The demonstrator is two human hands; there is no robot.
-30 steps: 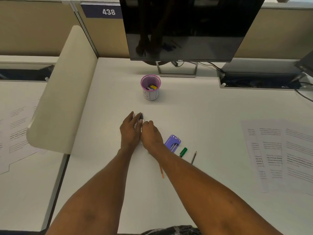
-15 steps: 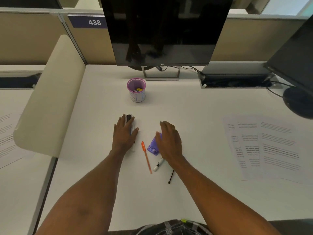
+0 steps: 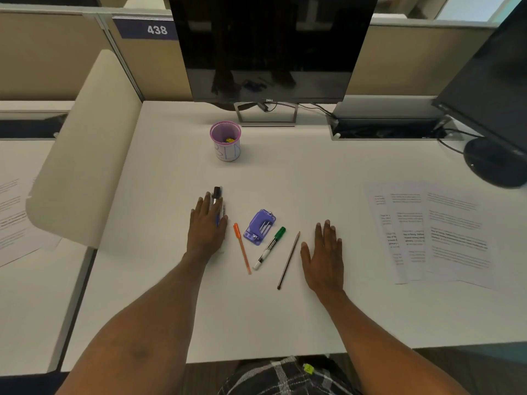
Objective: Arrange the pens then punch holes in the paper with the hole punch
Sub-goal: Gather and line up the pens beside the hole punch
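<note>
The left grip (image 3: 206, 228) lies flat, fingers straight and together, pressing a small bunch of pens (image 3: 217, 193) onto the white surface (image 3: 171, 295). A black cap pokes out past the fingertips on the far side; how many pens are under the palm I cannot tell. The right grip (image 3: 323, 256) rests palm down on the bare surface, fingers straight and slightly spread, holding nothing.

Between the two, about midway between the left and right edges, four things lie loose. An orange pen (image 3: 241, 248) is just beside the left grip. Next to it is the purple hole punch (image 3: 259, 227), tilted. A green-capped marker (image 3: 269, 248) has its cap close to the punch's near end. A dark pencil (image 3: 288, 259) lies just beside the right grip. All slant with their far ends leaning right.

The printed paper (image 3: 427, 232), several overlapping sheets, lies toward the right edge, well apart from the punch. A purple mesh cup (image 3: 225, 141) stands upright toward the far edge, in front of the monitor (image 3: 271, 47), with something yellow inside.
</note>
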